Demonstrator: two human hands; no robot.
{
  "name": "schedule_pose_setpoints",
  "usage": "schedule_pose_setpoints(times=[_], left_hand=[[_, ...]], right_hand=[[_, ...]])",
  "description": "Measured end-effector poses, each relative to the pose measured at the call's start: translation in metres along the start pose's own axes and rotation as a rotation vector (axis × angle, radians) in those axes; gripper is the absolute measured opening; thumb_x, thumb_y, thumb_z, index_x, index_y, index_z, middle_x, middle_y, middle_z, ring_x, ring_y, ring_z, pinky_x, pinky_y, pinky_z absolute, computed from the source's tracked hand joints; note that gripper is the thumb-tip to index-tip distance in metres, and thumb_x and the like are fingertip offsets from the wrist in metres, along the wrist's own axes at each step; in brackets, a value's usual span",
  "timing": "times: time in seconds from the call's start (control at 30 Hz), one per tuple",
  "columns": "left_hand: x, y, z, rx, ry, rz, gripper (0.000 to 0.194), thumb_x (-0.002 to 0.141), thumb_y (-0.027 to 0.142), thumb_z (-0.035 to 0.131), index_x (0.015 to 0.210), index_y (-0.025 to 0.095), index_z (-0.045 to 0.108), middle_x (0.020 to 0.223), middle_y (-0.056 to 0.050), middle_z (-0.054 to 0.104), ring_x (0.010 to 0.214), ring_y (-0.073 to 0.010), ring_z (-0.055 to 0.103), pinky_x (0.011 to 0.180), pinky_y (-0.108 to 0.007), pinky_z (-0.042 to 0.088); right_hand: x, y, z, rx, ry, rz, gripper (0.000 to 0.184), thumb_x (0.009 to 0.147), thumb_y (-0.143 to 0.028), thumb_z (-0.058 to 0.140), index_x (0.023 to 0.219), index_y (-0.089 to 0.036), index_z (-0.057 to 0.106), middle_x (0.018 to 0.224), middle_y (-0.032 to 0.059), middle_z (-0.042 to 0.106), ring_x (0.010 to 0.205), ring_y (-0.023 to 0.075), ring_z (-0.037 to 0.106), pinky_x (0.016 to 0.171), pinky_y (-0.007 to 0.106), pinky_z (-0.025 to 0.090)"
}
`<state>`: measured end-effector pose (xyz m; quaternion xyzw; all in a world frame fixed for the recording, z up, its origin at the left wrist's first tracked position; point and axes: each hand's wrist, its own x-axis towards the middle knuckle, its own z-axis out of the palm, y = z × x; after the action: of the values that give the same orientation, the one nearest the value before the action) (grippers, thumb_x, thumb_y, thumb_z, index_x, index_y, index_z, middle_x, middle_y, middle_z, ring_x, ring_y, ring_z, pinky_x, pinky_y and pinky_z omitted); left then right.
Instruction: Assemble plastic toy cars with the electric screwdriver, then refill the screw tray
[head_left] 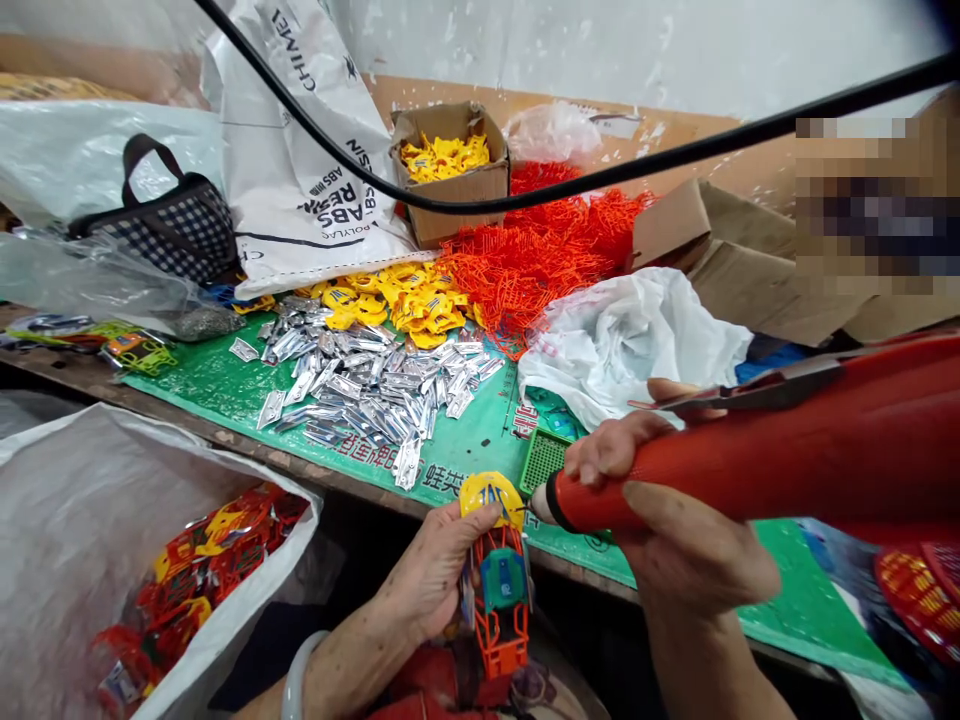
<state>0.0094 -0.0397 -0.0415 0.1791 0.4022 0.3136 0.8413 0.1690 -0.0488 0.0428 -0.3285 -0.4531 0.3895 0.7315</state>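
Running slantwise under the work, the front edge of the bench (67, 368) was left visible, with bare green sheet (210, 395) at far left and right. Beyond it, the sheet was strewn with metal plates (360, 380), a printed strip being left uncovered nearest the hands. The upper view was crossed by a black cable (675, 154).

At the rear, a carton (461, 208) was filled with yellow parts (446, 157); more were heaped before it, beside tangled red parts (540, 240). At lower left an open sack (300, 490) was seen, red and yellow pieces (225, 530) inside. A green basket (541, 460) was partly hidden behind the driver's (720, 460) nose.

The toy (504, 580) was held on the near side of the edge, gripped by the left hand (424, 575), thumb laid on its yellow cap, other fingers mostly hidden. The red driver was clasped by the right hand (682, 530), fingers closed round its front end. Its tip was held at the cap's right edge; contact could not be told.
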Motion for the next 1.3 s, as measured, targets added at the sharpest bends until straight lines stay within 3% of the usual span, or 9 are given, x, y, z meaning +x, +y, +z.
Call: schedule_pose_setpoints(times=[0.27, 0.53, 0.6, 0.77, 0.97, 1.17, 1.3], left_hand=[[0.0, 0.0, 0.002, 0.021, 0.022, -0.03, 0.037, 0.064, 0.038, 0.086, 0.081, 0.01, 0.069, 0.062, -0.003, 0.067, 0.044, -0.0084, 0.055, 0.043, -0.018, 0.046], [-0.001, 0.002, 0.007, -0.034, 0.038, -0.032, 0.04, 0.055, 0.034, 0.091, 0.078, 0.009, 0.07, 0.059, -0.002, 0.066, 0.042, -0.0076, 0.053, 0.041, -0.018, 0.043], [-0.001, 0.001, 0.007, -0.038, 0.053, -0.032, 0.042, 0.053, 0.034, 0.092, 0.078, 0.008, 0.07, 0.06, -0.003, 0.067, 0.044, -0.0084, 0.055, 0.042, -0.018, 0.045], [-0.001, 0.0, 0.006, -0.031, 0.071, -0.037, 0.044, 0.051, 0.035, 0.093, 0.079, 0.008, 0.071, 0.061, -0.003, 0.068, 0.044, -0.0083, 0.055, 0.042, -0.018, 0.045], [-0.001, 0.002, 0.006, -0.053, 0.057, -0.031, 0.043, 0.05, 0.033, 0.093, 0.078, 0.008, 0.072, 0.06, -0.002, 0.067, 0.043, -0.0081, 0.055, 0.04, -0.017, 0.045], [-0.002, 0.002, 0.006, -0.05, 0.058, -0.034, 0.04, 0.054, 0.032, 0.092, 0.079, 0.008, 0.072, 0.062, -0.003, 0.068, 0.045, -0.009, 0.056, 0.043, -0.019, 0.047], [-0.001, 0.001, 0.007, -0.042, 0.07, -0.029, 0.039, 0.054, 0.033, 0.091, 0.077, 0.009, 0.071, 0.057, -0.001, 0.065, 0.041, -0.0077, 0.052, 0.039, -0.018, 0.044]], right_hand=[[-0.005, 0.003, 0.0, -0.003, -0.044, 0.036, 0.048, 0.079, -0.025, 0.076, 0.122, -0.032, 0.056, 0.076, -0.0062, 0.064, 0.067, 0.0146, 0.062, 0.07, 0.033, 0.053], [-0.005, 0.005, -0.002, -0.045, -0.13, -0.002, 0.017, 0.082, -0.023, 0.074, 0.093, -0.03, 0.063, 0.078, -0.0046, 0.065, 0.069, 0.0144, 0.063, 0.07, 0.033, 0.052], [-0.007, 0.006, -0.003, -0.048, -0.13, -0.002, 0.022, 0.082, -0.024, 0.074, 0.099, -0.031, 0.063, 0.079, -0.0044, 0.065, 0.069, 0.0145, 0.063, 0.071, 0.034, 0.051], [-0.011, 0.008, -0.004, -0.075, -0.094, 0.015, 0.053, 0.08, -0.029, 0.076, 0.126, -0.035, 0.052, 0.077, -0.0051, 0.066, 0.068, 0.0155, 0.063, 0.072, 0.034, 0.049], [-0.01, 0.007, -0.004, -0.107, -0.086, 0.012, 0.05, 0.08, -0.032, 0.076, 0.124, -0.036, 0.053, 0.075, -0.005, 0.065, 0.066, 0.0163, 0.061, 0.069, 0.035, 0.049], [-0.011, 0.009, -0.006, -0.148, -0.103, 0.01, 0.017, 0.082, -0.033, 0.073, 0.095, -0.03, 0.062, 0.077, -0.0046, 0.065, 0.069, 0.0153, 0.062, 0.074, 0.036, 0.05], [-0.013, 0.012, -0.005, -0.204, -0.09, -0.004, 0.017, 0.082, -0.034, 0.072, 0.093, -0.027, 0.062, 0.076, -0.0032, 0.065, 0.068, 0.0158, 0.062, 0.074, 0.036, 0.051]])
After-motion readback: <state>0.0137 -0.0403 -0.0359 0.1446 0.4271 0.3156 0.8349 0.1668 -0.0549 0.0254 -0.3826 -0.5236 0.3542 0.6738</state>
